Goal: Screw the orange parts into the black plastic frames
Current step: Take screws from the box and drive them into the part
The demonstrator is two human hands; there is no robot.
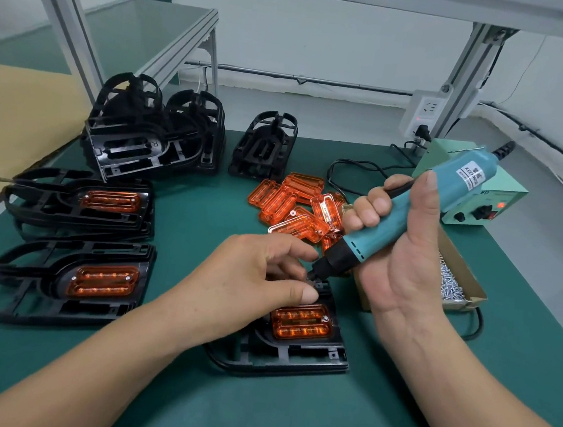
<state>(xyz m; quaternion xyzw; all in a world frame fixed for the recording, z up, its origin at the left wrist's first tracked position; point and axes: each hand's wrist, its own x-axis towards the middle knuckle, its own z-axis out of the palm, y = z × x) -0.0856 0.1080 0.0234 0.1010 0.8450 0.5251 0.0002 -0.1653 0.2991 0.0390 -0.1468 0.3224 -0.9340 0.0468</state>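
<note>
The right hand [402, 258] is closed round the teal electric screwdriver [408, 221], fingers wrapped over the barrel and thumb laid along it; the tool is held tilted, tip down and to the left. The left hand [261, 276] is held at that tip with thumb and forefinger curled and drawn together; whether anything is pinched between them cannot be told. Beneath both hands, toward the middle of the desk's [189, 392] near edge, a black frame [281, 353] is laid flat with an orange part [301, 324] seated in it; one screw [325, 318] is seen at the part's right end. Loose orange parts [294, 204] are heaped at the desk's centre. Along the left edge, two fitted frames [80, 202] are laid one behind the other. Empty frames [151, 130] are stacked toward the far left corner. A box of screws [454, 279] is set at the right edge, with a green power unit [478, 203] behind it.
</note>
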